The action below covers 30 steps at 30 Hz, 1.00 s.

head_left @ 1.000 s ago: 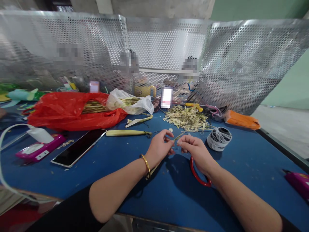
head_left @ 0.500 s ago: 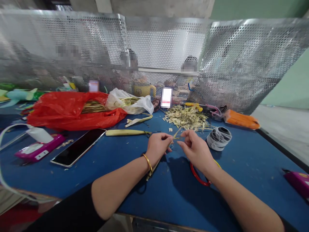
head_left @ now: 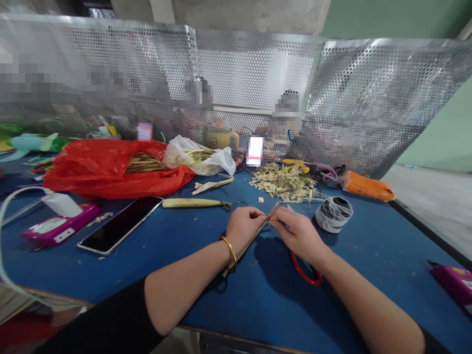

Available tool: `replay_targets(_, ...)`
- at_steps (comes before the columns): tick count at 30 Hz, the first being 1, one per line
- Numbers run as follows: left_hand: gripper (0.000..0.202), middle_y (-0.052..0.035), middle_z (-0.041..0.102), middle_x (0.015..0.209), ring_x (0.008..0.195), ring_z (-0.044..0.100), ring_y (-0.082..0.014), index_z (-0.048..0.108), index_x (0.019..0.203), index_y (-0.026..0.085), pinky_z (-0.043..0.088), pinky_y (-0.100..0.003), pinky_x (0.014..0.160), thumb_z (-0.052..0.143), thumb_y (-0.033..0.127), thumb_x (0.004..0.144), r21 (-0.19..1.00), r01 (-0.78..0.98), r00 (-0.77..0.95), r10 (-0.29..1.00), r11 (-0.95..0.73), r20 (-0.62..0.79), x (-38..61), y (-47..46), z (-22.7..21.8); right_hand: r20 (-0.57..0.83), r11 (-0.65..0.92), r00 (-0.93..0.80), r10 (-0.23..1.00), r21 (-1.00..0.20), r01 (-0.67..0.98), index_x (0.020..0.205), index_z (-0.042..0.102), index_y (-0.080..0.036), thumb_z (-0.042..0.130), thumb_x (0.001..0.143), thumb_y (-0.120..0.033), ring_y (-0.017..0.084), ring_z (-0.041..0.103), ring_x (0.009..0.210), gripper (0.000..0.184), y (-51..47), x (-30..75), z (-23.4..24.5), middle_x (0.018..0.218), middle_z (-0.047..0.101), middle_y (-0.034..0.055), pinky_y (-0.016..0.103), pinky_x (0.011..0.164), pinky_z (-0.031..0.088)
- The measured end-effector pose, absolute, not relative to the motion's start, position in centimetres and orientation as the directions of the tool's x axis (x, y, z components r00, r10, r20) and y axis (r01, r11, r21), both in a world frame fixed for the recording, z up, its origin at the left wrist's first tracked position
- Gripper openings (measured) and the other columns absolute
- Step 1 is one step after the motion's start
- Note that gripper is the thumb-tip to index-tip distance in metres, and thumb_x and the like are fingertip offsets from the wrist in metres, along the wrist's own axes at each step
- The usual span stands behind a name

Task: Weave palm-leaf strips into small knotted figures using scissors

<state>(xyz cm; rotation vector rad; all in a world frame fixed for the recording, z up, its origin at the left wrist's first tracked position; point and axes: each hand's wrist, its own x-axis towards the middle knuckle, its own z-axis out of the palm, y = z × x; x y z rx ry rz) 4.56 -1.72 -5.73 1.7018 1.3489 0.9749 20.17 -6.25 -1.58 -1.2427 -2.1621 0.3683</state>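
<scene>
My left hand [head_left: 246, 227], with a gold bangle at the wrist, is closed on a pale dried plant stalk [head_left: 248, 248] that slants down toward the table's front. Pinched at the stalk's upper end is my right hand [head_left: 293, 230], its fingertips meeting those of the left. Whether thread or fibre lies between the right fingertips is too small to tell. Red-handled scissors [head_left: 306, 273] lie partly hidden beneath my right hand. A spool of white thread [head_left: 334, 214] stands to the right. Beyond the hands lies a heap of cut plant scraps [head_left: 285, 181].
A flat stalk [head_left: 195, 202] and a phone [head_left: 121, 223] lie left on the blue table [head_left: 155, 268]. Behind them are a red plastic bag [head_left: 88, 167] and a white bag [head_left: 199, 155]. A purple power strip [head_left: 61, 226] carries a cable. A perforated metal screen [head_left: 254, 64] closes the back; people sit beyond.
My right hand has moved left and its fingers have closed against the left fingertips. The left hand keeps its hold on the stalk. The view has shifted slightly.
</scene>
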Motion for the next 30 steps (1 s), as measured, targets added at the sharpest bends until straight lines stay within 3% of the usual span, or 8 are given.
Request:
replay_targets(5,0.019,-0.0039,0.072,0.076,0.072,0.063,-0.0165,0.073,0.077,0.017,0.044,-0.023,0.063,0.061,0.031,0.073,0.907,0.388,0.132,0.984,-0.164,0.121,4.4,-1.2,-6.2,0.318,0.502,-0.391,0.864,-0.468,0.728,0.074,0.048,-0.022,0.04,0.092,-0.021,0.016,0.06,0.083,0.02,-6.2,20.2,-1.8,0.092,0.065,0.0053,0.027,0.072,0.043)
replay_targets(12,0.019,-0.0035,0.07,0.07,0.068,0.061,-0.0168,0.073,0.071,0.019,0.042,-0.024,0.06,0.059,0.031,0.072,0.865,0.473,0.177,0.98,-0.167,0.092,4.3,-1.3,-6.1,0.302,0.528,-0.443,0.844,-0.332,0.782,0.081,0.052,-0.021,0.035,0.093,-0.02,0.018,0.06,0.088,0.021,-6.2,20.3,-1.8,0.099,0.065,0.0077,0.028,0.072,0.041)
replay_targets(18,0.017,-0.0036,0.072,0.075,0.071,0.062,-0.0165,0.073,0.072,0.019,0.044,-0.023,0.063,0.059,0.029,0.072,0.892,0.419,0.143,0.982,-0.17,0.12,4.3,-1.3,-6.0,0.235,0.462,-0.407,0.883,-0.269,0.845,0.08,0.052,-0.021,0.036,0.092,-0.02,0.016,0.055,0.067,0.02,-6.0,20.4,-2.1,0.077,0.062,0.003,0.026,0.061,0.035)
replay_targets(25,0.013,-0.0033,0.07,0.074,0.071,0.061,-0.0153,0.071,0.07,0.017,0.046,-0.022,0.066,0.062,0.027,0.071,0.941,0.306,0.181,0.979,-0.146,0.093,4.4,-1.1,-5.6,0.183,0.444,-0.405,0.896,-0.322,0.836,0.078,0.049,-0.021,0.038,0.092,-0.019,0.015,0.052,0.065,0.018,-6.0,20.4,-2.1,0.07,0.056,0.0005,0.025,0.059,0.033)
replay_targets(30,0.012,-0.0014,0.066,0.066,0.047,0.048,-0.0065,0.062,0.067,0.014,0.039,-0.018,0.049,0.059,0.023,0.074,0.995,0.1,0.295,0.955,-0.03,-0.001,4.6,-1.5,-4.4,0.162,0.419,-0.387,0.908,-0.405,0.813,0.074,0.049,-0.021,0.041,0.092,-0.019,0.014,0.051,0.066,0.019,-5.8,20.7,-1.8,0.071,0.054,-0.0008,0.024,0.061,0.034)
